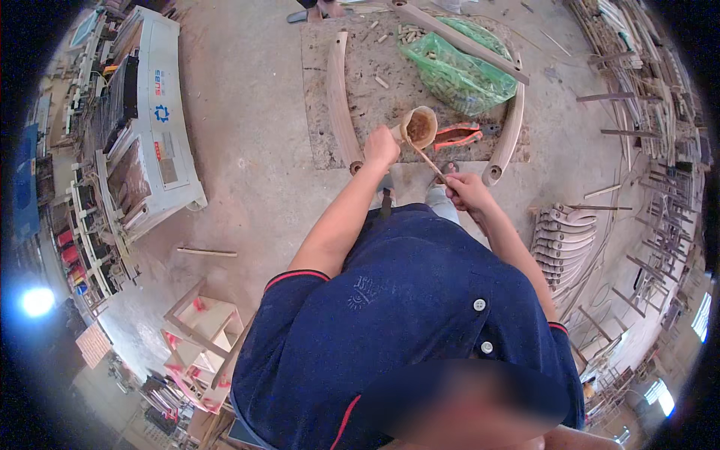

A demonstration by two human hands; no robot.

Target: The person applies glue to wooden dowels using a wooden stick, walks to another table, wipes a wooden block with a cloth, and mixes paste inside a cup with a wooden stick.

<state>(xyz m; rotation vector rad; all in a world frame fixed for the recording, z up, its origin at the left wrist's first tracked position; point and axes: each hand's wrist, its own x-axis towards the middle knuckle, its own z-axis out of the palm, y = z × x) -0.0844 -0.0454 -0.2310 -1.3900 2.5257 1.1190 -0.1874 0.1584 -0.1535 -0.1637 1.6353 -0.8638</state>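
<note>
My left hand [382,147] is closed on the handle of a crusted cup [419,128] with brown matter inside. In my right hand [468,194] is a thin stick [427,162], its far end at the cup's near rim. Just right of the cup lie orange-handled pliers [458,135]. A curved wooden piece [341,101] lies left of the cup, and another curved wooden piece [506,138] lies to the right, each with a hole in its near end. Beyond the pliers, a green plastic bag [458,73] holds many wooden dowels.
A stained board [315,124] lies under these things, with loose dowels [382,82] on it. A straight wooden bar [461,39] rests across the bag. Another person's foot [332,10] is at the far edge. A machine [169,112] stands left; curved wooden parts [565,247] are stacked right.
</note>
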